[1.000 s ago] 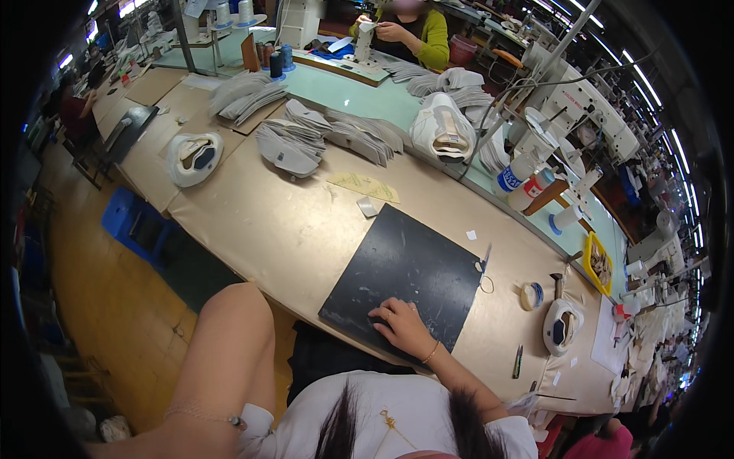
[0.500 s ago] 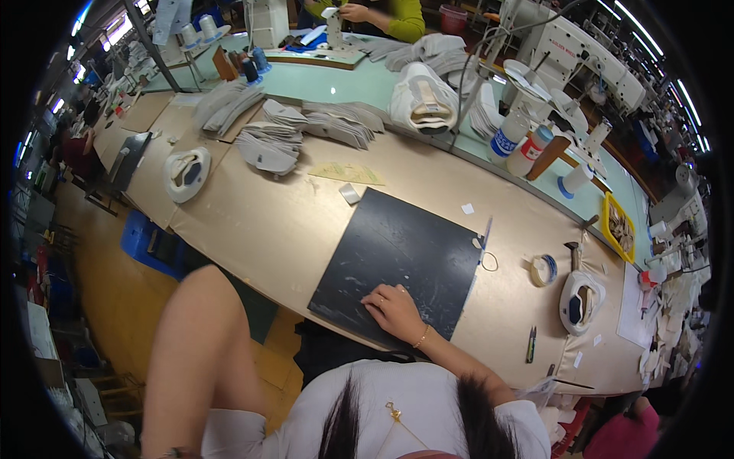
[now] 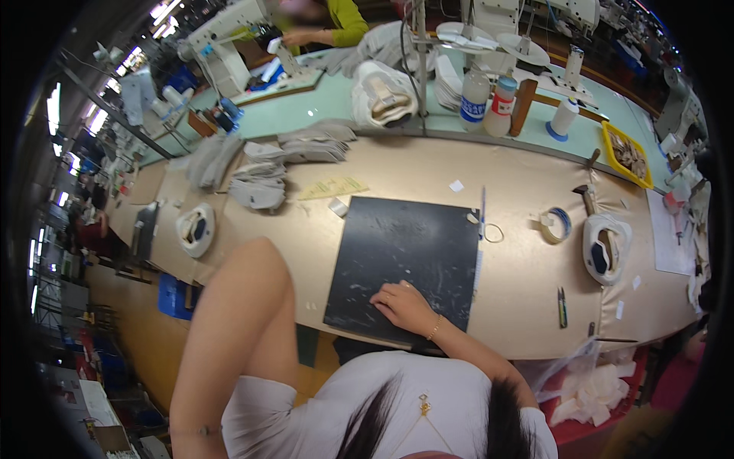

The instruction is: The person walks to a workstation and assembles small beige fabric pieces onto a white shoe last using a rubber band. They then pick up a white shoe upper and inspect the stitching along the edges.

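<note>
My right hand [image 3: 407, 307] rests on the near part of a black cutting mat [image 3: 401, 245], fingers loosely bent and slightly apart, with nothing visible in them. My left arm [image 3: 237, 329] is raised with the elbow bent beside the mat; its forearm runs down out of the lower edge, so the left hand is hidden. A ruler-like strip [image 3: 480, 252] lies along the mat's right side, with a rubber band [image 3: 495, 233] next to it. Beyond the mat's far left corner are a small grey piece [image 3: 339, 207] and a yellowish patterned sheet [image 3: 334, 187].
Stacked grey fabric pieces [image 3: 258, 186] lie far left, near a white rounded part [image 3: 196, 230]. To the right are tape rolls [image 3: 556, 226], a hammer [image 3: 586, 197], another white part [image 3: 606, 249] and a dark pen-like tool [image 3: 563, 307]. A co-worker's green sleeve [image 3: 348, 23] shows behind.
The whole view has turned and shifted, so the mat looks straighter. My right hand stays on the mat in much the same pose. The left elbow appears higher and further right.
</note>
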Demonstrator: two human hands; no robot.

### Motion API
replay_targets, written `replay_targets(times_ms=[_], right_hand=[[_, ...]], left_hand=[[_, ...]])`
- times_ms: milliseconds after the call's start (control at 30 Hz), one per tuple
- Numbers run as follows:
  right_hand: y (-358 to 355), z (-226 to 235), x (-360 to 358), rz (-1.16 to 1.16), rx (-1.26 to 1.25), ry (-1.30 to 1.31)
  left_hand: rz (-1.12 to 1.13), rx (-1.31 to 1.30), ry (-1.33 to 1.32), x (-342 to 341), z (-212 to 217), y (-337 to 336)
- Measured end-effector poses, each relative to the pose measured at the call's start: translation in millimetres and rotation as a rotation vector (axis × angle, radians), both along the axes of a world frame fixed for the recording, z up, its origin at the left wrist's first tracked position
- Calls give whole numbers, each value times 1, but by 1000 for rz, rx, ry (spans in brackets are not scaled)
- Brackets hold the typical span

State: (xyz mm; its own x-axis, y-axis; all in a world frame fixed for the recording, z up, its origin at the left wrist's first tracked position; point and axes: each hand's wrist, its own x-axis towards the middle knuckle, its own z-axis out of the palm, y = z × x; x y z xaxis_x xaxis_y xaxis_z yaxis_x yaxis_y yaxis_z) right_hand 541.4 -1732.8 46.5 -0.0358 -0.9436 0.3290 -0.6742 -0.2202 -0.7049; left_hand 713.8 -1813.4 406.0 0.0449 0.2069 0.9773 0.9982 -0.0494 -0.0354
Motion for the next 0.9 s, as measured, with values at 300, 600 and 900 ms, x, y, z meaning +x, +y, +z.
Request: replay_targets(times_ms=[300,600,900], right_hand=[[10,-9,-21,-56,29,3],[4,11,8,50,-4,-33],[-2,2,10,35,-28,-55]], left_hand=[[1106,25,115,-72,-60,-2],[1621,-143,265,-54,-70,62],[1783,-68,-91,-66,-54,84]])
